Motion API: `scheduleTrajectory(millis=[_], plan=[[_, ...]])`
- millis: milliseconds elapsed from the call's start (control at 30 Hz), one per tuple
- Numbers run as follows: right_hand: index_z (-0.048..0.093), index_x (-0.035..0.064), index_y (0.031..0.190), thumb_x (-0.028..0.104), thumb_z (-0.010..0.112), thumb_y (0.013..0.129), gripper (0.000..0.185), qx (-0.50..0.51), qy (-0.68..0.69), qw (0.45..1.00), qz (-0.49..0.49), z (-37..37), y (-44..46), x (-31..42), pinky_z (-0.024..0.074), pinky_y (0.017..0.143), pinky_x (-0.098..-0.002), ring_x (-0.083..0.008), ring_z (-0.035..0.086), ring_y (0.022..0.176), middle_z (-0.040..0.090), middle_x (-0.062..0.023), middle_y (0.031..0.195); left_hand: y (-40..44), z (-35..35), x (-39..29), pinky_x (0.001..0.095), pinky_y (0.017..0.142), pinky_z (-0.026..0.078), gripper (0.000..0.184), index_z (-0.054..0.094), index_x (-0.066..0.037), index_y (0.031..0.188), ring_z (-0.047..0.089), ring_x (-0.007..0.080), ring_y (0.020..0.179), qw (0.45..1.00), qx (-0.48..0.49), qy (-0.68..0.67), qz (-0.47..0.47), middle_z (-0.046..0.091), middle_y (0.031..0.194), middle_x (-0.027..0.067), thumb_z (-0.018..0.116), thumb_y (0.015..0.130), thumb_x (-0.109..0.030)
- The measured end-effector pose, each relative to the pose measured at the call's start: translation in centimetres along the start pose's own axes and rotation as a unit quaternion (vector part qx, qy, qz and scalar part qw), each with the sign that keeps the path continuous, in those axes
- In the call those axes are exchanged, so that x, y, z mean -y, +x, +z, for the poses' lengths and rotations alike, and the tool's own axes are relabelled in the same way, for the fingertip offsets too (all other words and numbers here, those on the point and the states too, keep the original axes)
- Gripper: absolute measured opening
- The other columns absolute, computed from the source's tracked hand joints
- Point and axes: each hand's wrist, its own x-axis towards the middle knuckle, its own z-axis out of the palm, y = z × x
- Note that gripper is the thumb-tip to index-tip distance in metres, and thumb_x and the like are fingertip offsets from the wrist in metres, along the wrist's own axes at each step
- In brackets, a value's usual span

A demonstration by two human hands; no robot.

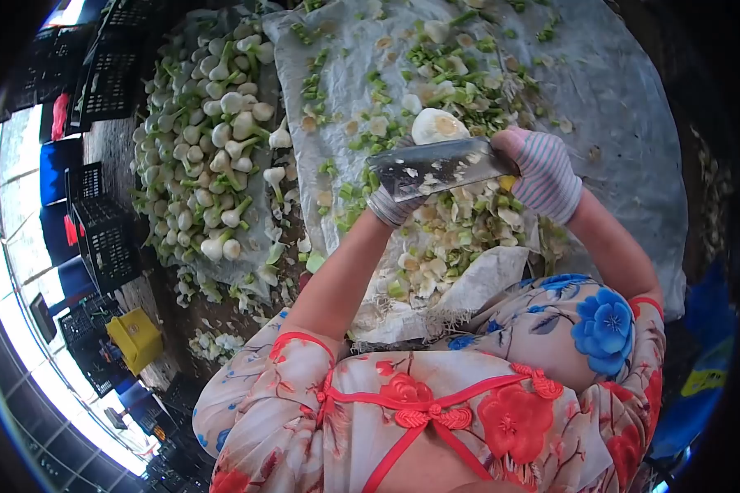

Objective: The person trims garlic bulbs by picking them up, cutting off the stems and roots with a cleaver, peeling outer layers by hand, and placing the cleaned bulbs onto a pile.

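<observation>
My right hand, in a striped glove with bare fingertips, grips the handle of a broad-bladed knife. Bits of peel stick to the flat of its blade, which lies across in front of my left hand. That hand, also gloved, is mostly hidden by the blade. It appears to hold a large white garlic bulb, whose brownish trimmed end shows just above the knife. Green stem slices and pale peelings are heaped below both hands.
A grey plastic sheet spreads under the work, strewn with trimmings. Left of it lies a big pile of garlic bulbs with green stems. Black crates and a yellow container line the left side. White sacking lies near my lap.
</observation>
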Motion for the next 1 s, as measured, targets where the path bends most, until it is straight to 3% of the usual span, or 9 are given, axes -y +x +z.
scheduleTrajectory(millis=[167,300,433,567,600,700,767,900,1000], plan=[[0.05,0.0054,0.091,-0.001,0.06,0.056,0.036,0.04,0.02,0.999,0.007,-0.3,-0.8,-0.1,0.0456,0.058,-0.0381,-0.0343,0.056,0.07,0.055,-0.0131,0.074,0.1,-0.1,2.6,0.0391,0.1,0.037,0.04,0.036,-0.005,0.127,0.042,0.0265,0.118,0.992,0.076,-0.1,0.005,0.04,0.129,0.0151,0.037,0.093,-0.025],[0.05,0.0053,0.091,-0.002,0.06,0.056,0.037,0.024,0.054,0.998,0.027,0.7,-1.6,-1.1,0.0463,0.058,-0.0373,-0.0345,0.057,0.07,0.055,-0.0133,0.074,0.0,0.7,3.3,0.0394,0.1,0.036,0.04,0.036,-0.006,0.128,0.044,0.0243,0.116,0.955,0.076,0.285,-0.026,0.041,0.13,0.012,0.031,0.095,-0.027],[0.051,0.0055,0.09,0.0,0.062,0.061,0.032,0.017,0.069,0.996,0.049,1.8,-2.3,-2.2,0.0465,0.059,-0.0363,-0.0334,0.058,0.071,0.057,-0.0144,0.074,-0.3,0.4,3.4,0.0393,0.098,0.038,0.039,0.038,-0.008,0.126,0.046,0.0225,0.113,0.996,0.076,0.052,0.017,0.042,0.128,0.0131,0.04,0.092,-0.026],[0.052,0.0037,0.09,0.003,0.066,0.07,0.024,-0.08,-0.007,0.975,0.205,6.5,-5.4,-9.4,0.0451,0.059,-0.0316,-0.0259,0.054,0.063,0.055,-0.0126,0.072,1.0,1.4,4.0,0.0336,0.084,0.046,0.035,0.049,-0.006,0.112,0.053,0.0187,0.103,0.921,0.003,0.384,0.064,0.056,0.111,0.0109,0.056,0.083,-0.026],[0.052,0.0028,0.089,0.009,0.064,0.077,0.018,-0.121,0.008,0.974,0.191,6.6,-5.6,-9.5,0.045,0.059,-0.0291,-0.0235,0.054,0.063,0.056,-0.0116,0.072,1.6,1.5,3.9,0.0325,0.079,0.048,0.033,0.051,-0.006,0.108,0.056,0.0186,0.095,0.99,-0.081,0.118,0.01,0.059,0.101,0.0088,0.059,0.081,-0.024],[0.054,0.0062,0.091,0.007,0.059,0.078,0.014,-0.144,0.265,0.936,0.18,7.4,-5.6,-6.8,0.0475,0.061,-0.033,-0.0287,0.057,0.066,0.058,-0.0145,0.074,1.8,0.6,1.9,0.0364,0.058,0.046,0.019,0.055,-0.011,0.089,0.056,0.0201,0.065,0.965,-0.129,-0.125,-0.191,0.055,0.07,0.0042,0.061,0.08,-0.026],[0.055,0.0079,0.086,0.011,0.064,0.069,0.02,-0.092,0.066,0.993,-0.02,5.7,-4.5,-4.0,0.047,0.057,-0.0338,-0.0283,0.058,0.065,0.058,-0.0104,0.075,2.8,1.6,0.5,0.0327,0.051,0.044,0.024,0.053,-0.011,0.079,0.054,0.0185,0.06,0.89,-0.195,-0.383,-0.152,0.053,0.065,0.0043,0.061,0.081,-0.034],[0.052,0.009,0.082,0.016,0.067,0.062,0.026,-0.04,-0.038,0.997,-0.061,5.1,-1.7,-2.0,0.0432,0.053,-0.0379,-0.029,0.054,0.062,0.052,-0.0081,0.069,3.2,1.8,0.2,0.0369,0.057,0.05,0.043,0.051,-0.011,0.071,0.055,0.0217,0.06,0.868,-0.247,-0.394,-0.176,0.054,0.065,0.0065,0.058,0.078,-0.053],[0.051,0.009,0.084,0.015,0.066,0.059,0.029,-0.043,-0.064,0.995,-0.068,5.3,-0.6,-2.3,0.0428,0.055,-0.039,-0.0283,0.054,0.063,0.051,-0.008,0.069,2.8,0.9,3.2,0.0424,0.075,0.051,0.056,0.05,0.0,0.102,0.06,0.0279,0.081,0.859,-0.174,-0.46,-0.141,0.059,0.091,0.0161,0.049,0.083,-0.052]])
